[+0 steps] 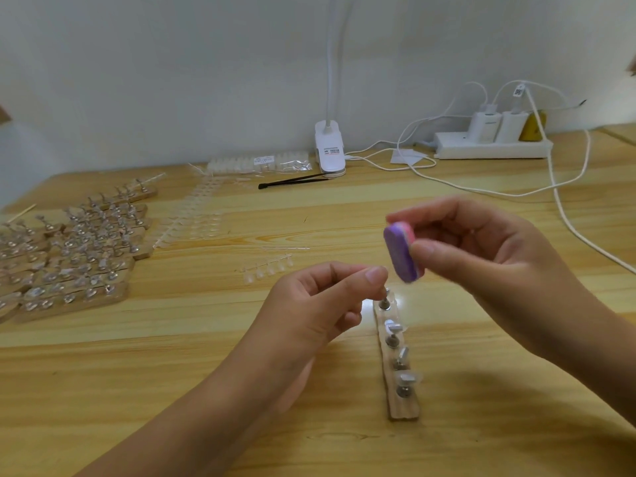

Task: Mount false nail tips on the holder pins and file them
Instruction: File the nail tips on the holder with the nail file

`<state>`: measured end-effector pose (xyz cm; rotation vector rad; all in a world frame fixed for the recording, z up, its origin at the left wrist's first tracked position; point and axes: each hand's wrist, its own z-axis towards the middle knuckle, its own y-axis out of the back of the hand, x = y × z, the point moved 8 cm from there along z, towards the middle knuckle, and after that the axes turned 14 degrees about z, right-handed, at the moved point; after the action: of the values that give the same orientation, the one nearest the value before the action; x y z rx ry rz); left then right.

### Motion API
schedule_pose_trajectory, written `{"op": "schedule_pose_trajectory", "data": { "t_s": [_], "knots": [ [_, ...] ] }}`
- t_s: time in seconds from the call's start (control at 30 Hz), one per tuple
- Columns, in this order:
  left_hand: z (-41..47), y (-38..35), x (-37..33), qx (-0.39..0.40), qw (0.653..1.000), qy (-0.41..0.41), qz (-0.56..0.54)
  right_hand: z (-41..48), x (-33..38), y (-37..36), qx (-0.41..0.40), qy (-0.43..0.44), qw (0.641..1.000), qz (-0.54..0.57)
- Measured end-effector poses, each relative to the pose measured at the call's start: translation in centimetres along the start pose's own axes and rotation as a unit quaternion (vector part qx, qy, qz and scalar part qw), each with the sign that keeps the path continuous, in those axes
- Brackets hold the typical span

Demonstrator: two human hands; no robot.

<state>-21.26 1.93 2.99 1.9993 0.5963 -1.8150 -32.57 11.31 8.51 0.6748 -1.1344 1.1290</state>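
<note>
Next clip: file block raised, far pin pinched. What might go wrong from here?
The left hand pinches only the top of the far pin, so the wooden strip may tilt or slide under filing strokes. The file block in the right hand sits close to those fingertips and could scrape them. The nail tips on the nearer pins might get knocked loose.

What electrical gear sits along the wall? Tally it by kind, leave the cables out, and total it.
Clip lamp: 1
Power strip: 1
White chargers: 2
Yellow plug: 1
Total: 5
</note>
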Motion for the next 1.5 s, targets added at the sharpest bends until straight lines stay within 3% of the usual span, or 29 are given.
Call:
{"op": "schedule_pose_trajectory", "data": {
  "t_s": [0.1, 0.33, 0.57, 0.87, 1.03, 1.2, 1.37, 1.5],
  "knots": [
    [-0.1, 0.0, -0.1, -0.002, 1.000, -0.006, 0.005, 0.0, -0.3, -0.6, 0.037, -0.037, 0.998, -0.026],
    [0.1, 0.6, -0.5, -0.019, 1.000, -0.013, -0.001, 0.1, -0.2, -0.6, 0.034, -0.034, 0.998, -0.027],
    [0.1, 1.2, -1.1, -0.028, 0.997, -0.039, 0.065, 0.2, -0.6, -0.4, 0.023, -0.029, 0.999, -0.029],
    [-0.1, 0.6, -0.7, -0.003, 0.997, -0.027, 0.067, 0.2, -0.8, -0.7, 0.059, -0.057, 0.996, -0.041],
    [-0.4, -0.8, -0.3, 0.030, 0.991, -0.028, 0.129, 0.3, -0.6, -1.1, 0.061, -0.050, 0.996, -0.027],
    [0.0, 0.6, -0.4, -0.003, 0.998, -0.012, 0.069, 0.2, -0.4, -0.7, 0.051, -0.055, 0.997, -0.030],
    [-0.3, -0.2, -0.1, 0.015, 0.991, -0.023, 0.128, 0.3, -0.8, -0.6, 0.029, -0.045, 0.998, -0.028],
    [0.3, 1.8, -0.4, -0.041, 0.999, -0.003, 0.022, 0.1, -0.9, -0.7, 0.061, -0.065, 0.995, -0.038]
  ]
}}
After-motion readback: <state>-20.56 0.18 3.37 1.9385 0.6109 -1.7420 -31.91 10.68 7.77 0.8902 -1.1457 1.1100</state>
